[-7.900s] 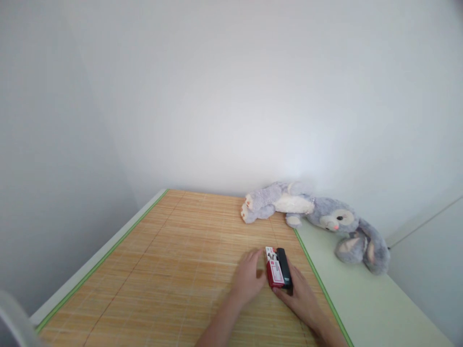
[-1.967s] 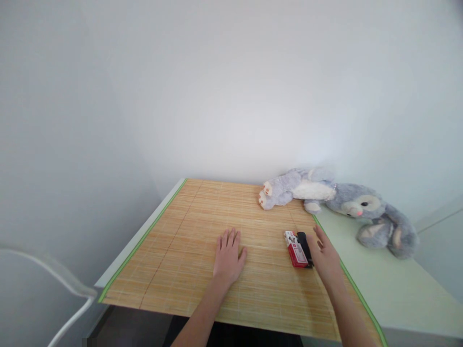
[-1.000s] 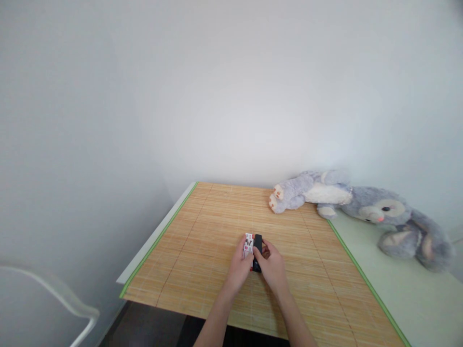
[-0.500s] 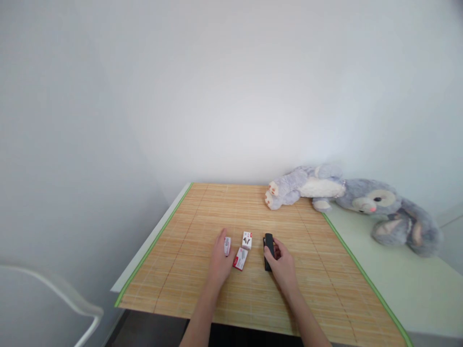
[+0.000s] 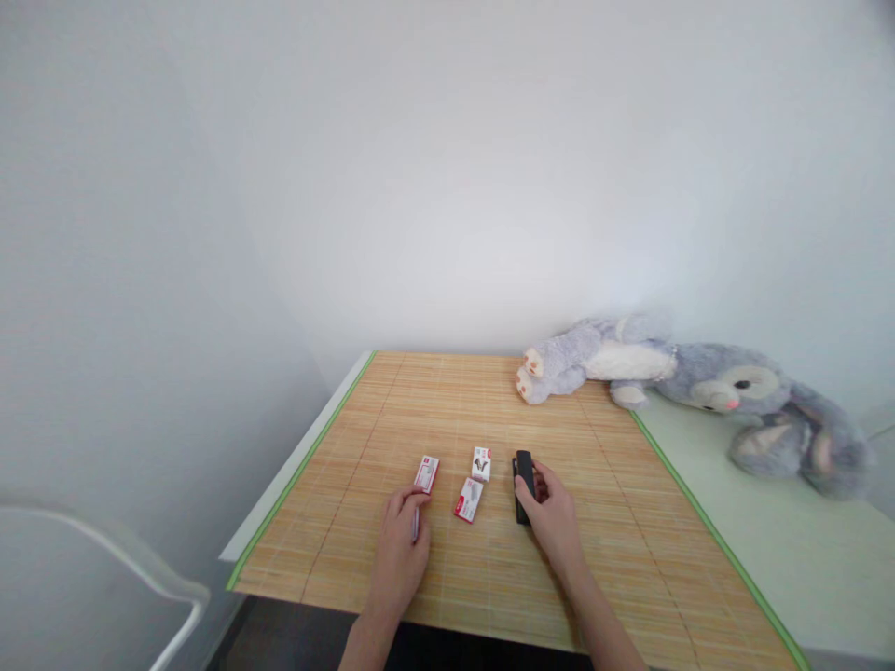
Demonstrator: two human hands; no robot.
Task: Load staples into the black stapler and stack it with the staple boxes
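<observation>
A black stapler (image 5: 522,470) lies on the bamboo mat (image 5: 447,410), and my right hand (image 5: 550,515) is closed over its near end. Three small red-and-white boxes lie to its left: one (image 5: 481,463) right beside the stapler, one (image 5: 468,499) nearer me, and one (image 5: 426,473) further left. My left hand (image 5: 399,550) rests on the mat just short of the leftmost box, fingers loosely stretched toward it and holding nothing that I can make out.
A grey plush rabbit (image 5: 699,390) lies along the back right, partly on the mat and partly on the pale green table (image 5: 783,550). White walls close in behind and to the left. A white chair edge (image 5: 154,582) shows at lower left.
My left hand let go of the leftmost box and drew back toward me. My right hand stays on the stapler. Earlier the boxes and stapler were bunched together and carried from the right.
</observation>
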